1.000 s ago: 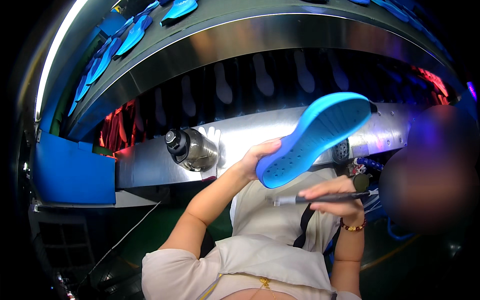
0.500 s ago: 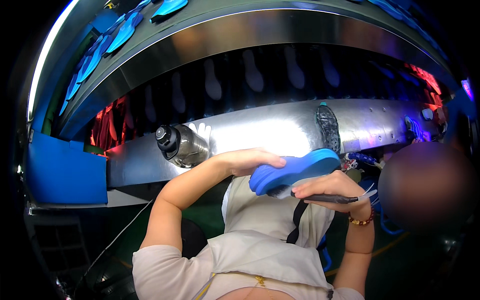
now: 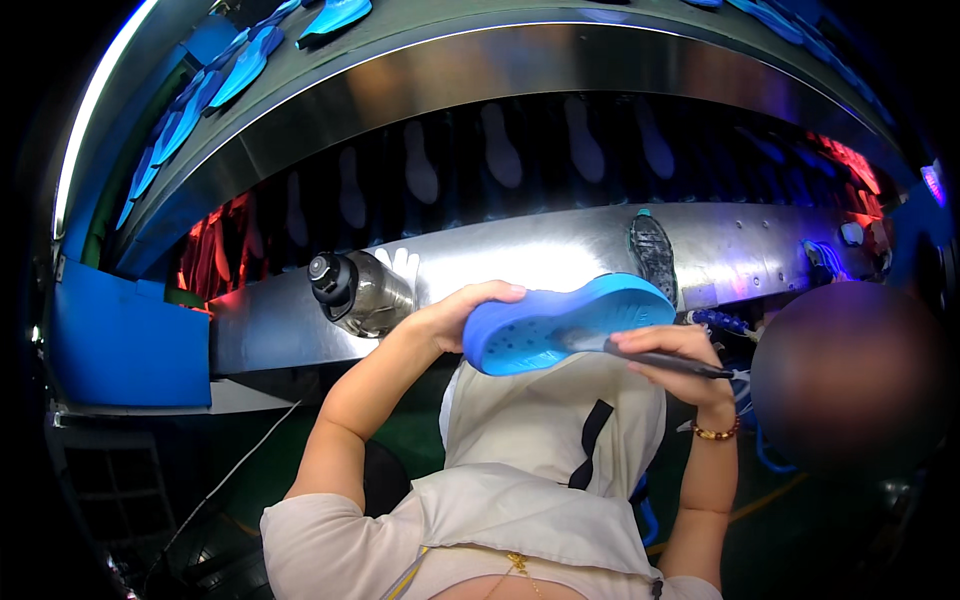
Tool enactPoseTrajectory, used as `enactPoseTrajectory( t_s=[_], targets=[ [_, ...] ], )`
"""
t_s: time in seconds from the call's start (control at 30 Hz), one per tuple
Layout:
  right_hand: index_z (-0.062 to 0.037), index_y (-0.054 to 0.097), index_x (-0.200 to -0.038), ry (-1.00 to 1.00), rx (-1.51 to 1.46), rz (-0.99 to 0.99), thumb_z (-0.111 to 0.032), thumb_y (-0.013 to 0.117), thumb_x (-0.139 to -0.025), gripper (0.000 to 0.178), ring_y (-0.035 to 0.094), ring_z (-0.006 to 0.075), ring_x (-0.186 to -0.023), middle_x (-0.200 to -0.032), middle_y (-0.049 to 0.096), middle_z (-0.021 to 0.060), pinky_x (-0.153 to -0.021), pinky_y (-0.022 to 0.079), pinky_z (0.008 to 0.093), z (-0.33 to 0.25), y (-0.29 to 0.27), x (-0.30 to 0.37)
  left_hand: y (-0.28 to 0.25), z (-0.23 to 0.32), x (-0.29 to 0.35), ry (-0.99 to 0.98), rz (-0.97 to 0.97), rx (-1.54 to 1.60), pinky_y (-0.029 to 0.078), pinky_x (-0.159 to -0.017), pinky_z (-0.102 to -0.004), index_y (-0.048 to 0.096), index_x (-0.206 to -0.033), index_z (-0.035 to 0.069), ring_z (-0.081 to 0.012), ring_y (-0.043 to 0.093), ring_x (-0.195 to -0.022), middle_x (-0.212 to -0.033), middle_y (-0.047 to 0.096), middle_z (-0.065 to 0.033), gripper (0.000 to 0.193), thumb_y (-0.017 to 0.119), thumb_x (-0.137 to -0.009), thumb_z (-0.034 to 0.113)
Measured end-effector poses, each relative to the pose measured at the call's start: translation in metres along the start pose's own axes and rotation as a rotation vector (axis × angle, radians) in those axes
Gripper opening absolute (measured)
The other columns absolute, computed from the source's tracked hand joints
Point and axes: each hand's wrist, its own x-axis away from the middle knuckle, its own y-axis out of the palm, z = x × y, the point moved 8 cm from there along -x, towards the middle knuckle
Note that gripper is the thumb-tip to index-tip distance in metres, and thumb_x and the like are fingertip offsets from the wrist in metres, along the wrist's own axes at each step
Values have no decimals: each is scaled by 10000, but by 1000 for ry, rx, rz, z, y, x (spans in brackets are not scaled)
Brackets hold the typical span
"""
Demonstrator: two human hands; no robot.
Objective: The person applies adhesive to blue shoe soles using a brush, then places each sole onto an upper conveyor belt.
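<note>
A blue foam shoe sole (image 3: 615, 300) is tilted above my lap, its lighter blue inner side facing me and small dark dots showing at the left end. My left hand (image 3: 462, 312) grips that left end, thumb along the upper edge. In my right hand (image 3: 680, 358) is a brush with a dark handle (image 3: 655, 360). Its pale, blurred bristles lie over the middle of the sole's inner side and seem to touch it. The fingers of my right hand wrap the handle near the bristles.
A metal ledge (image 3: 500, 255) runs ahead of me. On it stand a dark-capped bottle (image 3: 375, 295), a white glove-like thing (image 3: 403, 262) behind it, and a black outsole (image 3: 653, 252). Blue soles (image 3: 248, 68) lie on the belt above. Another person's blurred head (image 3: 850, 385) is at right.
The sole has turned so its inner side faces me, and it has shifted left with my left hand. The brush has moved from below the sole's edge onto the inner side.
</note>
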Motion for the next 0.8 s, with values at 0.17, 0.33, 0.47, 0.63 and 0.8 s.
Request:
enactPoseTrajectory(
  t_s=[0.17,0.33,0.47,0.63,0.8],
  targets=[
    [13,633,-895,41,-8,-134,31,657,-693,204,628,207,-862,-933,637,143,-755,499,266,-2,9,12,-14,7,8,31,75,44,433,-847,-339,457,-1180,-47,-248,534,-984,-1114,528,-194,591,530,-775,379],
    [22,630,-898,67,-102,113,56,665,-666,238,617,206,-882,-952,630,153,-776,490,275,19,-7,7,-7,18,15,102,55,51,399,-892,-339,466,-1178,-47,-263,528,-999,-1147,516,-192,581,521,-777,369],
    [29,637,-826,48,-18,-13,17,683,-633,199,632,205,-798,-874,650,140,-760,483,286,-11,-1,13,-19,24,19,136,131,126,387,-905,-319,504,-1148,-35,-252,528,-1007,-1134,540,-155,518,490,-803,352],
    [27,632,-812,-25,-46,294,16,646,-644,169,599,215,-848,-851,646,133,-770,457,297,-15,-6,3,-4,18,-30,400,-171,609,404,-883,-436,420,-1237,61,-256,495,-1067,-1202,485,-144,710,302,-820,623],
    [29,620,-823,277,-182,429,4,643,-670,156,605,168,-730,-834,629,123,-635,471,264,59,8,-5,-2,-23,-82,311,-172,460,350,-948,-462,362,-1279,62,-293,465,-1105,-1216,456,-177,824,155,-794,694]
  ],
)
